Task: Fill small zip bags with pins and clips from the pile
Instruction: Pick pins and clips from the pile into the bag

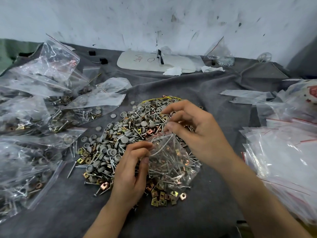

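A pile (pixel 120 138) of grey caps, metal pins and brass or copper square clips covers the middle of the grey cloth. A small clear zip bag (pixel 171 162) with pins and clips inside lies on the pile's near right. My left hand (pixel 132 170) pinches the bag's left mouth edge. My right hand (pixel 190 127) holds the bag's top right edge with the thumb, its fingers curled over the pile. Whether the fingers also hold small parts is hidden.
Several filled zip bags (pixel 34 117) are heaped on the left. A stack of unfilled zip bags (pixel 281 157) lies on the right. A white board (pixel 154 62), tissue and another bag (pixel 221 55) sit near the back wall. Grey cloth (pixel 197 213) shows near the front.
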The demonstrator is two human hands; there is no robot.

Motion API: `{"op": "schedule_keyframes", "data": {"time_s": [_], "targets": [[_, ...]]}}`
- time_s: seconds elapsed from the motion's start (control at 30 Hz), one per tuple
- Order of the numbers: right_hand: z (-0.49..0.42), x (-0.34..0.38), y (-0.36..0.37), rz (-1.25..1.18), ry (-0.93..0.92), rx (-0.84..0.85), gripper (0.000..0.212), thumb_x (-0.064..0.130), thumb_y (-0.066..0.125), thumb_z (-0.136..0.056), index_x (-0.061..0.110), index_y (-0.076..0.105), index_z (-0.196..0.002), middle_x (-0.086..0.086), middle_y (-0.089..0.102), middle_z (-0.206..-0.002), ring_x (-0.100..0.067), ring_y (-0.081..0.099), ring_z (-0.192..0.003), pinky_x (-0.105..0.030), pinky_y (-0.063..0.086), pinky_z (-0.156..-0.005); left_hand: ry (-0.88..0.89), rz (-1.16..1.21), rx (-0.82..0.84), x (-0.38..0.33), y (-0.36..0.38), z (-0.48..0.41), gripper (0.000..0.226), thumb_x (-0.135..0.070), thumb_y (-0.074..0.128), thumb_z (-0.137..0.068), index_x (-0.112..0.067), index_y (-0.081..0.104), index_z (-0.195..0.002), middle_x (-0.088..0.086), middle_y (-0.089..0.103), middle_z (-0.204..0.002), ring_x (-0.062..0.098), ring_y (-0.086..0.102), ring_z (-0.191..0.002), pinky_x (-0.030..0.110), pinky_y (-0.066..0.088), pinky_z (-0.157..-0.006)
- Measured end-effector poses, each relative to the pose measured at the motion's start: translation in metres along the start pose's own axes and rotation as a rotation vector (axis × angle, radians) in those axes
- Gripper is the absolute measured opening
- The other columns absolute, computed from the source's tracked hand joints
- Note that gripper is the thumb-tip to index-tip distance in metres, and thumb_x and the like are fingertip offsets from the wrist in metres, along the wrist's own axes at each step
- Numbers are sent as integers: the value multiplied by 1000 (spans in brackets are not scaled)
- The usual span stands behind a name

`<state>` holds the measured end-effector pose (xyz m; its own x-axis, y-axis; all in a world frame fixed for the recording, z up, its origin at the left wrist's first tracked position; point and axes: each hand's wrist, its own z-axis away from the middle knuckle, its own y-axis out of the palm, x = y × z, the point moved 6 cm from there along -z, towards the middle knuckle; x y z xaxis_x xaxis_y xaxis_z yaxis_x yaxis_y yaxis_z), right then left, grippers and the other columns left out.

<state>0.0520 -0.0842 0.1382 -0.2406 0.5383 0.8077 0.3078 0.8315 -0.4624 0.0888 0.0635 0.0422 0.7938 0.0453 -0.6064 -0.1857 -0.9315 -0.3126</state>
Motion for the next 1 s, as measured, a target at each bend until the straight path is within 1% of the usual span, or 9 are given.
{"op": "schedule_keyframes", "data": {"time_s": [0.1,0.27,0.37,0.5,0.57,0.67,0.73,0.9,1.0], "targets": [[-1,2,17,89,-7,58,26,10,65,-87,27,62,-105,7,65,-80,-4,62,-89,-16,45,-84,29,-12,-4,-3,-1,-1,11,-17,43,-99,-13,51,-105,-6,53,-118,0,53,-113,11,39,-92],[1,-8,26,179,-3,121,15,11,69,-84,19,69,-97,6,66,-97,0,56,-98,-21,45,-91,36,-20,-9,-3,-1,-1,12,-19,43,-100,-12,52,-105,-3,54,-118,1,53,-114,12,39,-92],[0,-14,14,144,1,27,13,17,69,-84,27,69,-93,15,65,-105,-2,56,-108,-26,45,-92,22,-10,-21,-2,-2,0,10,-13,47,-95,-14,53,-103,-1,56,-116,4,55,-112,14,40,-93],[-2,-41,-15,99,140,-220,16,15,67,-86,30,68,-85,18,67,-85,3,60,-84,-12,43,-75,-12,3,-31,0,-3,0,11,-12,47,-93,-17,53,-101,-5,56,-116,6,57,-111,16,42,-91],[-2,-68,-14,289,334,-104,14,17,67,-87,30,64,-81,19,61,-77,1,58,-78,-14,41,-70,-27,5,-31,0,-3,0,11,-13,47,-93,-18,53,-101,-7,56,-116,6,57,-110,15,43,-90],[16,-108,6,474,612,264,16,29,72,-83,28,57,-76,14,59,-77,-4,59,-73,-15,41,-58,-31,-3,-35,1,-3,0,11,-14,47,-93,-18,53,-101,-7,56,-116,3,56,-110,13,43,-87],[23,-116,11,461,651,265,21,33,77,-77,26,58,-76,9,61,-75,-4,58,-66,-16,43,-54,-21,-8,-41,0,-4,0,11,-14,47,-93,-18,53,-101,-7,56,-115,2,55,-110,12,42,-88],[23,-116,13,536,648,197,23,36,76,-76,27,56,-71,9,61,-73,-13,60,-73,-30,50,-69,-29,-3,-46,1,-4,1,8,-21,47,-97,-18,53,-102,-6,56,-115,4,57,-109,14,45,-86],[23,-117,13,497,658,161,21,44,72,-79,27,59,-76,9,62,-75,-13,61,-75,-31,51,-69,-44,-6,-49,3,-4,1,9,-23,47,-97,-19,53,-102,-7,56,-115,6,58,-108,17,47,-82]]}}
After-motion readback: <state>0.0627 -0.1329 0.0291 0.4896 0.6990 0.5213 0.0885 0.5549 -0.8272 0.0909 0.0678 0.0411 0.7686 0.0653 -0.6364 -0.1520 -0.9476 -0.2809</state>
